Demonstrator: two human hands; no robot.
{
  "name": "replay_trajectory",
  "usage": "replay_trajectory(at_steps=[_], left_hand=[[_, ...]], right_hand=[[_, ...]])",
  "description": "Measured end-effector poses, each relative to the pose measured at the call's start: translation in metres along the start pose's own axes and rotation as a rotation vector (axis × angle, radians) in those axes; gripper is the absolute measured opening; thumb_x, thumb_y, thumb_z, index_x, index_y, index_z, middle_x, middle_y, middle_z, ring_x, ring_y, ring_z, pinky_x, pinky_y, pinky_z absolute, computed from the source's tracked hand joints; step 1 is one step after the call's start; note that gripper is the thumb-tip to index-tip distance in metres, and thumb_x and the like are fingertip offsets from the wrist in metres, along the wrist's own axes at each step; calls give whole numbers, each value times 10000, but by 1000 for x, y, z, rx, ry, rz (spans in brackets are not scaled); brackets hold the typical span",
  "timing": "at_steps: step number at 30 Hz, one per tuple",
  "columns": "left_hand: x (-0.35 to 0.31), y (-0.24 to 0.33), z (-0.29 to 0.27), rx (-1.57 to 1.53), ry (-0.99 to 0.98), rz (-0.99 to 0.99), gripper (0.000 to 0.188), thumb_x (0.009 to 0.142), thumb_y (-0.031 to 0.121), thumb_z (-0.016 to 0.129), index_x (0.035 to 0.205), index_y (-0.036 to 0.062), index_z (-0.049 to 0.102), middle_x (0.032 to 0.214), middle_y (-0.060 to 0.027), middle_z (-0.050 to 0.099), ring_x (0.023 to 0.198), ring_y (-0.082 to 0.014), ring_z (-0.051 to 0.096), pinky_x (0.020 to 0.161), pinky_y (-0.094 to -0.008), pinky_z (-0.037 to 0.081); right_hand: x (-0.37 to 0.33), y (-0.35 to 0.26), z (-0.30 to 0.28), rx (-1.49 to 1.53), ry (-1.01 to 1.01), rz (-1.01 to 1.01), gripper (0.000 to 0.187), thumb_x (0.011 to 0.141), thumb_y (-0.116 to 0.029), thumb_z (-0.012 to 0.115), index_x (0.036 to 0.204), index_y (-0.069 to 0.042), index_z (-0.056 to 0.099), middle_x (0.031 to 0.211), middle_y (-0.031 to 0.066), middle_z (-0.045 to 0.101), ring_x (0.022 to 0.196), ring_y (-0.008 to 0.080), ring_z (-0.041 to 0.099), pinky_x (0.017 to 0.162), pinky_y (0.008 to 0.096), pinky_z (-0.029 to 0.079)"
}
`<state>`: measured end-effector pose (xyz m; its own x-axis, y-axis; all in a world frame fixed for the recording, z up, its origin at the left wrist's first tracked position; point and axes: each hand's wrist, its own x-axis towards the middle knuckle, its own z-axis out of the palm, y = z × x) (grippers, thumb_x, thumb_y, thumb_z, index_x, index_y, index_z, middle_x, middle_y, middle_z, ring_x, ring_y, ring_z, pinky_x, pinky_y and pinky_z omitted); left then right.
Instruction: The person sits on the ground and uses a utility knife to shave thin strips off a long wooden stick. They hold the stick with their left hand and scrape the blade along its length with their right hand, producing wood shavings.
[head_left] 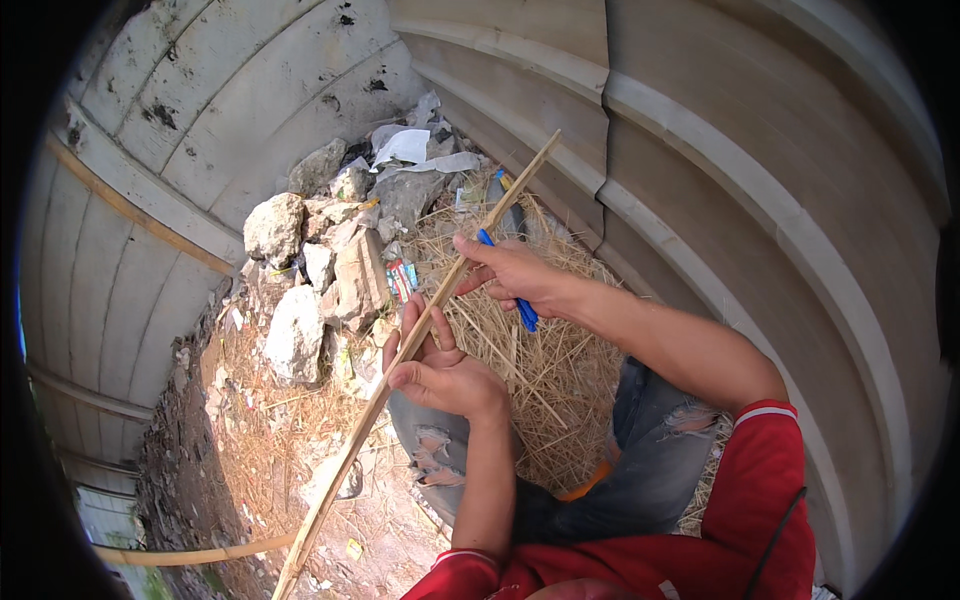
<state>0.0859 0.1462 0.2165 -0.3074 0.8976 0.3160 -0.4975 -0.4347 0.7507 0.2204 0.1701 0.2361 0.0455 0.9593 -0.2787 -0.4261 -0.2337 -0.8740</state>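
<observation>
A long, narrow bamboo strip (pixel 345 450) runs slantwise from the lower left to the upper middle. My left hand (pixel 455 382) grips it near its middle, thumb on one side and fingers on the other. Farther up the strip is my right hand (pixel 522 274), closed around a slim blue tool (pixel 527 315). One blue end shows beside the strip by the thumb, and the other sticks out below the fingers. My palm hides the middle of the tool, so its exact kind cannot be made out. The right thumb and fingertips are at the strip.
Beneath my hands lies a heap of dry straw (pixel 540 370), between my knees in torn jeans (pixel 660 450). Rocks (pixel 273 229) and broken brick are piled ahead to the left, with plastic litter (pixel 402 147) behind. A corrugated metal wall (pixel 740 200) rises close on the right.
</observation>
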Motion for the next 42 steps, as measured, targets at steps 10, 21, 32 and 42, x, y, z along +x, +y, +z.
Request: replay_trajectory(at_steps=[10,21,32,42], left_hand=[[-85,20,-26,230,-322,-493,485,1068,254,438,1444,-47,384,1343,-248,574,1178,-310,623,900,-381,556],[10,83,-19,904,-953,143,565,926,118,661,1433,-22,452,1323,-200,586,1198,-296,596,971,-391,490],[-17,-24,-27,255,-1212,-565,239,1100,241,379,1178,35,472,753,-19,493,671,-120,502,622,-291,456],[9,-14,-66,291,-858,-694,200,1092,212,424,1099,25,494,617,10,423,520,-65,417,502,-243,369]], right_hand=[[64,-10,16,-210,127,-457,300,1008,-291,583,1050,6,601,801,114,710,625,176,638,623,338,517],[24,-84,2,-417,241,-811,393,1036,-342,578,1263,-21,572,723,-3,619,601,62,534,546,253,431],[-3,-87,-13,-763,407,-927,492,989,-354,637,1337,-15,562,738,74,626,690,140,569,654,331,471],[-34,-20,-36,-1067,101,-484,297,984,-267,591,1113,1,590,790,125,564,714,201,554,655,360,440]])
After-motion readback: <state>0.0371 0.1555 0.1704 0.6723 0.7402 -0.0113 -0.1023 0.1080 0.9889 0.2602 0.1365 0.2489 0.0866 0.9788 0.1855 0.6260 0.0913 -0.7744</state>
